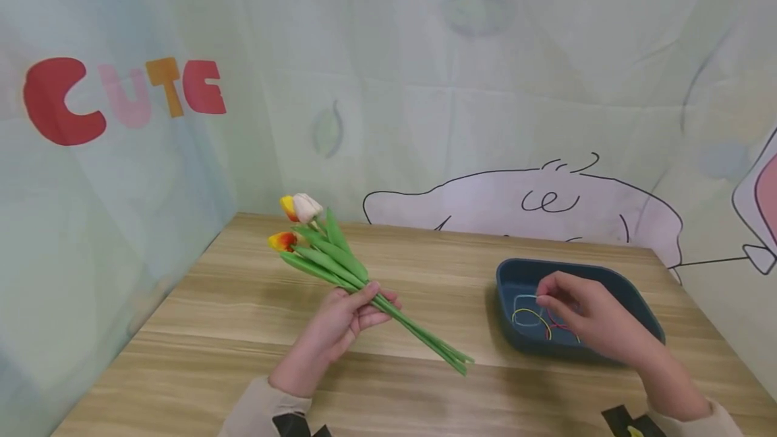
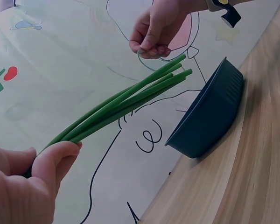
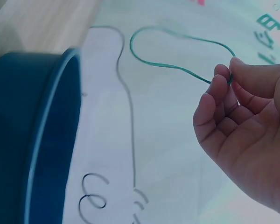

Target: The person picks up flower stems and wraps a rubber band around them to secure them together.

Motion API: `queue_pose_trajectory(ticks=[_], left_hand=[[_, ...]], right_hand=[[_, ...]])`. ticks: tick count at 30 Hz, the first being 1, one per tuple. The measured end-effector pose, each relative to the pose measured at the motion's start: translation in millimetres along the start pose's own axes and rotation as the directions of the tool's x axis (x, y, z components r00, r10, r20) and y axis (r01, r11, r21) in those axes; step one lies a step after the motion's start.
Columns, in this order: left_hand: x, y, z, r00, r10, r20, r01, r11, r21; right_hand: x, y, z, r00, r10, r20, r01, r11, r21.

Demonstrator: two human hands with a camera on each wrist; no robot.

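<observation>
Gripping gathered tulips (image 1: 340, 258) in my left hand (image 1: 351, 317), I pinch a green band (image 3: 163, 65) in my right hand (image 3: 252, 116); stems (image 2: 107, 112) look unbound.

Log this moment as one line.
left hand: grips tulips | right hand: pinches green band | blue bin: more bands inside

Passable gap between stems (image 1: 419, 332) and bin (image 1: 601, 275); wall (image 1: 540, 348) blocks sideways.

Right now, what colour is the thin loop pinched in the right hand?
The loop is green; it shows best in the right wrist view.
</observation>
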State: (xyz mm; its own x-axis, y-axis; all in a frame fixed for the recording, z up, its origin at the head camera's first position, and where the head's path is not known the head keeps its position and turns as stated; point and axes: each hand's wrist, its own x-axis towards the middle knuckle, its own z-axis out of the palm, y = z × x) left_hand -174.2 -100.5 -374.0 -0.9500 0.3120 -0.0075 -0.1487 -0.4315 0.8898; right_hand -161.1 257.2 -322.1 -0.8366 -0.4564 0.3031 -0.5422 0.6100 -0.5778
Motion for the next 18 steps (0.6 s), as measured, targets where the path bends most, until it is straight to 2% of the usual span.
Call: queue_pose_trajectory(ticks=[7, 12, 18], left_hand=[[-0.2, 1.6, 2.2, 0.999, 0.022, -0.042, -0.023, 0.999, -0.027], [0.5, 1.7, 3.3, 0.994, 0.024, -0.102, -0.028, 0.999, -0.047], [1.6, 1.8, 3.5, 0.986, 0.011, -0.164, -0.024, 0.997, -0.076]], right_hand=[[-1.3, -15.2, 6.2, 0.988, -0.153, -0.02, 0.154, 0.987, 0.042], [-0.9, -24.3, 11.9, 0.963, -0.265, -0.041, 0.268, 0.96, 0.083], [-1.1, -33.0, 17.1, 0.94, -0.338, -0.051, 0.342, 0.934, 0.108]])
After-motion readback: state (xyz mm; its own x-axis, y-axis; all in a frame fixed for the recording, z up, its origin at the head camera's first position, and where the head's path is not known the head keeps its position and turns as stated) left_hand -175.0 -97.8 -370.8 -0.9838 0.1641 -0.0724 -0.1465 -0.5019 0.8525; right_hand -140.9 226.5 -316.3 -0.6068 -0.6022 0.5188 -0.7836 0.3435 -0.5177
